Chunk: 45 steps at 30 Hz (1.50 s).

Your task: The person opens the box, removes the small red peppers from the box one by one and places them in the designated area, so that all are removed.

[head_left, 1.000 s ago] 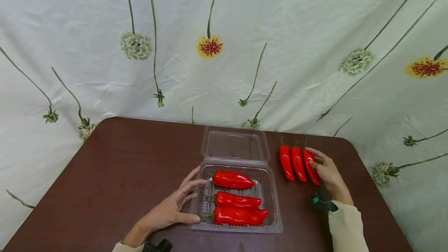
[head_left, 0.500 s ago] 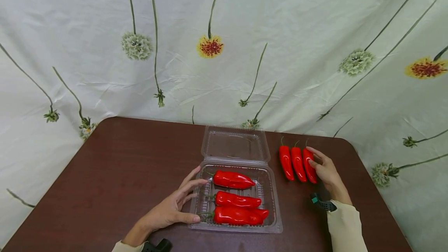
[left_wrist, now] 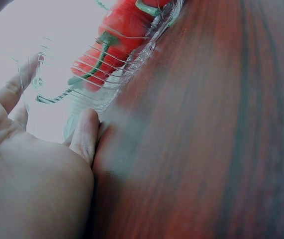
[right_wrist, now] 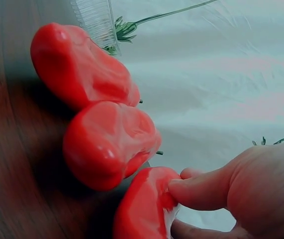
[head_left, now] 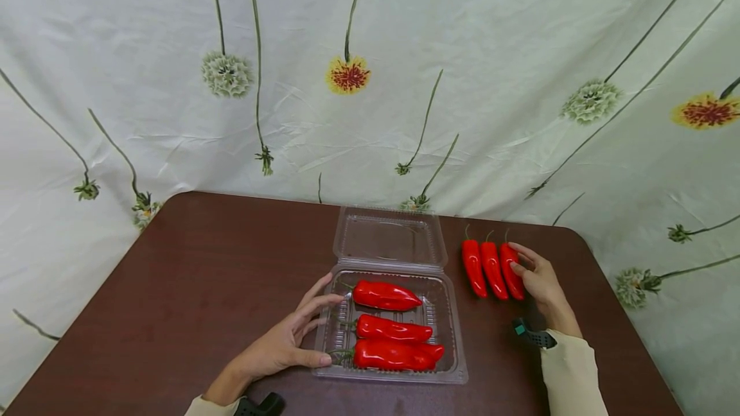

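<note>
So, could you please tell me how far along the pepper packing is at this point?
About halfway, it seems. Three peppers already lie in the open clear clamshell, which the left hand steadies at its edge. In hand: the right hand pinches the rightmost pepper of three lying on the table. Left: that one, the other two beside it, and closing the lid.

I see a dark reddish-brown desk (head_left: 202, 275) with rounded corners. Behind and around it hangs a pale, creased cloth backdrop (head_left: 491, 82) printed with long-stemmed flowers: yellow ones with red centres and whitish-green puffballs. From the right wrist view I see the same cloth (right_wrist: 221, 64) beyond the desk's far edge. The left wrist view shows the desk's wood grain (left_wrist: 206, 139) up close.
</note>
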### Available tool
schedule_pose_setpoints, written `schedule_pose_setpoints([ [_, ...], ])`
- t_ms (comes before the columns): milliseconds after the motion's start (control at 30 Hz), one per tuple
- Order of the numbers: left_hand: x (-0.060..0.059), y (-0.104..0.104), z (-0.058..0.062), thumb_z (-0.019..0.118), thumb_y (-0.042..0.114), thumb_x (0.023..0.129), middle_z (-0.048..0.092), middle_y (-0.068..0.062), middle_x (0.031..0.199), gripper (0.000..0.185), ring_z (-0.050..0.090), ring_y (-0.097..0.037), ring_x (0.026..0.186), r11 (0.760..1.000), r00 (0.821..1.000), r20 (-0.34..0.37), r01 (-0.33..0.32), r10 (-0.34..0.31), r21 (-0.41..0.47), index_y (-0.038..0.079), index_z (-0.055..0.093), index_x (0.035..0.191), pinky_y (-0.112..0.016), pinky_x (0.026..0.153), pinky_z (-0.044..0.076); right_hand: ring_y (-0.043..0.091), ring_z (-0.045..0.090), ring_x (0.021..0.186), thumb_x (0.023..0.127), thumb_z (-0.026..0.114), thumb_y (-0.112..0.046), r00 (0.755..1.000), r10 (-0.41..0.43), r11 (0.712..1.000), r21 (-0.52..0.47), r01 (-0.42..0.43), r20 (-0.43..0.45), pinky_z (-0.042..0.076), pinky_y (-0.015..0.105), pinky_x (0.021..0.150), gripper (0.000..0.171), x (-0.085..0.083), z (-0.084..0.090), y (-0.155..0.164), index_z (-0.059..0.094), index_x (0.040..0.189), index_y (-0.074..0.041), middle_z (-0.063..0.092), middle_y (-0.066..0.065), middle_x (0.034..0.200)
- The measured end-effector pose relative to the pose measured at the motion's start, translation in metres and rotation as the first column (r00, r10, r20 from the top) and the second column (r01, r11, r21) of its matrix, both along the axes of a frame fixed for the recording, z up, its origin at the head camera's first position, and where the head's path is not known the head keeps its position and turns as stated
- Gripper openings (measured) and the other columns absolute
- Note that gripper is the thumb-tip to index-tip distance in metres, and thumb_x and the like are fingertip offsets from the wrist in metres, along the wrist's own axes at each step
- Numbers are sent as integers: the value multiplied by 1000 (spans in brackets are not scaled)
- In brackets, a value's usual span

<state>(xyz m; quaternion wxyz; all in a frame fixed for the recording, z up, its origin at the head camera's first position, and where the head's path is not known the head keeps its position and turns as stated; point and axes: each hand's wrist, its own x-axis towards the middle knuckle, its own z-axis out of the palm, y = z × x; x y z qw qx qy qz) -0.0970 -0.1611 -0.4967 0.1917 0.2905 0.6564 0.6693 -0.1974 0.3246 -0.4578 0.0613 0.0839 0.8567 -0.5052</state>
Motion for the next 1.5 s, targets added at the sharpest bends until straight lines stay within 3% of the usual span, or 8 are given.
schedule_pose_setpoints([
  [400,-1,-1,3,73,2,88,-11,7,168,81,18,7,146,999,999,29,-13,14,-42,11,30,156,-18,110,32,44,32,144,103,46,-4,1000,2,1000,2,-2,-10,34,57,112,54,2,4,2,32,155,-2,28,30,159],
  [500,-2,-2,4,73,2,89,-11,6,168,81,19,7,146,999,1000,7,-11,11,-47,10,30,156,-30,114,32,43,33,143,104,47,-5,1000,2,1000,8,-2,-16,41,41,109,54,3,4,4,32,155,-2,30,29,158],
  [633,-1,-2,3,73,1,89,-11,3,169,80,20,6,146,999,1000,-18,-6,5,-36,7,29,156,-37,114,33,41,34,143,104,47,-4,1000,-5,1000,10,6,-25,40,38,108,53,3,5,4,32,155,-1,32,28,158],
  [767,0,-2,3,72,0,89,-12,5,168,81,19,5,147,1000,1000,15,-3,3,-23,8,28,157,-20,111,32,44,35,143,103,49,-4,998,-15,1000,24,16,-54,35,54,112,53,5,9,2,34,154,0,34,29,157],
  [867,0,-2,3,71,1,90,-12,4,168,80,19,5,147,1000,1000,10,3,-3,-28,8,28,157,-25,112,33,47,35,141,103,50,-5,995,-6,999,51,11,-100,35,60,111,52,8,17,-1,36,153,-1,35,28,156],
  [1067,1,-1,5,70,1,91,-12,2,169,77,16,1,149,999,1000,-27,4,-5,-33,6,29,156,-55,113,29,48,40,136,103,54,-13,975,76,993,108,-54,-210,40,59,103,50,16,44,-16,42,152,-7,40,26,153],
  [1267,2,1,4,70,0,91,-13,3,168,78,13,-8,152,1000,1000,-12,5,-5,-12,6,28,156,-36,114,32,41,45,132,103,56,-19,952,173,980,145,-139,-254,42,48,98,47,27,68,-37,47,149,-12,47,20,149],
  [1500,1,1,6,70,1,91,-12,4,169,77,9,-18,153,1000,1000,-21,-3,3,-30,7,29,156,-62,112,27,36,45,131,102,60,-18,915,297,949,192,-250,-273,47,41,88,45,34,83,-61,51,146,-16,47,13,150],
])
